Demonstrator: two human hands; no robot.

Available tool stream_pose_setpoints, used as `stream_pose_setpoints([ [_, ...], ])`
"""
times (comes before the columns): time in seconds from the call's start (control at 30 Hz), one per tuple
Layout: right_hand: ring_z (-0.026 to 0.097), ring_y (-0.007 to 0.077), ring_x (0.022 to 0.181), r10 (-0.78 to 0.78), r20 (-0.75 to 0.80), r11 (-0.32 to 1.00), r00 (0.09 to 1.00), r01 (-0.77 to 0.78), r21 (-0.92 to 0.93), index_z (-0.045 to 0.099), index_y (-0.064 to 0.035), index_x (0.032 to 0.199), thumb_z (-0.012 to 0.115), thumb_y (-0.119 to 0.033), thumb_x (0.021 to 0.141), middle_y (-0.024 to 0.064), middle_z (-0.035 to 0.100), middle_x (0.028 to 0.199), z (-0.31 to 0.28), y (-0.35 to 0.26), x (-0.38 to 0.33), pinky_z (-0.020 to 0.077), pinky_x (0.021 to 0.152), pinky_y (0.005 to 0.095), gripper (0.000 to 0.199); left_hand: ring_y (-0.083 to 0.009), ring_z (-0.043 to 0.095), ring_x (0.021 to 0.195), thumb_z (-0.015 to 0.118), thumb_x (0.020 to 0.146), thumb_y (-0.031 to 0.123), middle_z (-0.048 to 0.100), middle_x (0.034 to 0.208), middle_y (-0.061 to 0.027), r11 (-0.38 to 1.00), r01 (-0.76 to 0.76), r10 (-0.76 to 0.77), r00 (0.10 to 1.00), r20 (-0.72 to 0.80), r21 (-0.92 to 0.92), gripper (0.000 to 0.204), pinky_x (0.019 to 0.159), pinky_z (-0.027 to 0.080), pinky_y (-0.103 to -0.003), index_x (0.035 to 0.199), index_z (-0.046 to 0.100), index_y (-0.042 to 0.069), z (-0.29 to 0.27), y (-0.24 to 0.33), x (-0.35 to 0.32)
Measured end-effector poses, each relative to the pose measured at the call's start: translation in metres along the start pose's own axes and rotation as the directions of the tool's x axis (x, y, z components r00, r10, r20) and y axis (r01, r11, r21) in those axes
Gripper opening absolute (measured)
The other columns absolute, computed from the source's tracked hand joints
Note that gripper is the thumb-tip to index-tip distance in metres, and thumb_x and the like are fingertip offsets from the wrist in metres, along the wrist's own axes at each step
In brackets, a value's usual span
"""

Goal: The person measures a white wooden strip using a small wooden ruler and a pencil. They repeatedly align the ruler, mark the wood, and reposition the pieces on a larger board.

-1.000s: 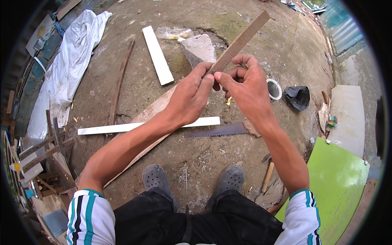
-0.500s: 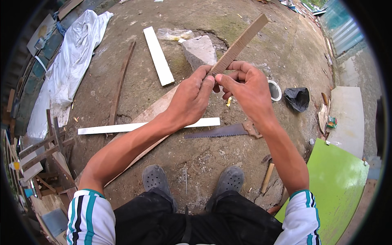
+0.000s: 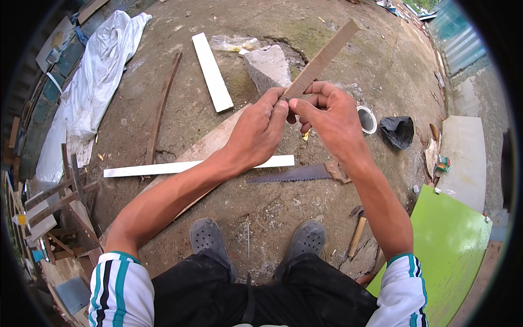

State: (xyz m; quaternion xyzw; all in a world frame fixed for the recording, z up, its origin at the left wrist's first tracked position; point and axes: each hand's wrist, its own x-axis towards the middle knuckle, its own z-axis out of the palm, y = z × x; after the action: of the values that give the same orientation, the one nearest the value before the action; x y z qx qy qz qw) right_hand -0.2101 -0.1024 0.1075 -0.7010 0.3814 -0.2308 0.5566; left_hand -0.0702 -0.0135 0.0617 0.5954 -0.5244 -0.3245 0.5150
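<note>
Loss of control of the wooden strip [image 3: 322, 59] is a possible fault: support is at its lower end only, so slackened finger pressure could let the long free portion tip. A dropped strip might strike the handsaw [image 3: 297, 174] (its toothed blade lies exposed on the ground). The strip slants up and rightward between converging forearms. The left hand [image 3: 256, 128] pinches its lower end; the right hand [image 3: 335, 119] sets its thumb there, fingers curled, though whether it pinches cannot be told.
</note>
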Motion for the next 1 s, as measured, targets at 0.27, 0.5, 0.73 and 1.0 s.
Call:
stream_pose_setpoints([
  [0.27, 0.064, 0.0091, 0.069, 0.029, 0.019, 1.0, 0.999, -0.029, -0.006, 0.065, 0.005, 0.111, 0.069, -0.01, 0.094, 0.007, 0.073, 0.079, 0.0, 0.0, 0.0, 0.0518, 0.063, 0.0255, 0.023, -0.0172, 0.059, 0.076, 0.041, 0.108, 0.017, 0.065, 0.09, -0.0107, 1.0, 0.018, -0.018, 1.0, 0.004, -0.006, 0.031, 0.069, 0.048, -0.033, 0.127, 0.054, -0.004, 0.001, -0.004, 0.0],
  [0.5, 0.067, 0.0096, 0.074, 0.012, 0.016, 1.0, 1.0, -0.012, 0.0, 0.065, 0.005, 0.113, 0.068, -0.008, 0.093, 0.0077, 0.074, 0.082, 0.001, 0.002, 0.001, 0.0522, 0.068, 0.0265, 0.024, -0.0034, 0.043, 0.065, 0.038, 0.11, 0.019, 0.058, 0.089, -0.0007, 0.999, 0.028, -0.027, 0.999, 0.027, -0.033, 0.034, 0.058, 0.041, -0.022, 0.133, 0.051, -0.003, 0.001, -0.009, 0.001],
  [0.73, 0.059, 0.0098, 0.067, -0.013, 0.017, 0.999, 1.0, 0.014, -0.039, 0.067, 0.0024, 0.117, 0.069, -0.008, 0.091, 0.002, 0.065, 0.072, -0.002, 0.015, 0.008, 0.0473, 0.067, 0.028, 0.028, -0.0024, 0.042, 0.064, 0.038, 0.11, 0.019, 0.057, 0.089, -0.0004, 0.999, 0.052, -0.052, 0.998, 0.032, -0.005, 0.035, 0.057, 0.041, -0.021, 0.133, 0.05, -0.003, -0.002, -0.012, 0.003],
  [1.0, 0.057, 0.0093, 0.066, 0.037, -0.042, 0.99, 0.998, -0.042, -0.132, 0.072, -0.0007, 0.113, 0.068, -0.012, 0.094, 0.0015, 0.064, 0.076, -0.006, 0.04, 0.015, 0.0467, 0.061, 0.0285, 0.023, -0.0061, 0.047, 0.064, 0.039, 0.108, 0.02, 0.061, 0.087, -0.0026, 0.978, 0.099, -0.101, 0.995, -0.002, -0.183, 0.031, 0.059, 0.042, -0.025, 0.123, 0.055, -0.002, -0.042, 0.011, 0.015],
])
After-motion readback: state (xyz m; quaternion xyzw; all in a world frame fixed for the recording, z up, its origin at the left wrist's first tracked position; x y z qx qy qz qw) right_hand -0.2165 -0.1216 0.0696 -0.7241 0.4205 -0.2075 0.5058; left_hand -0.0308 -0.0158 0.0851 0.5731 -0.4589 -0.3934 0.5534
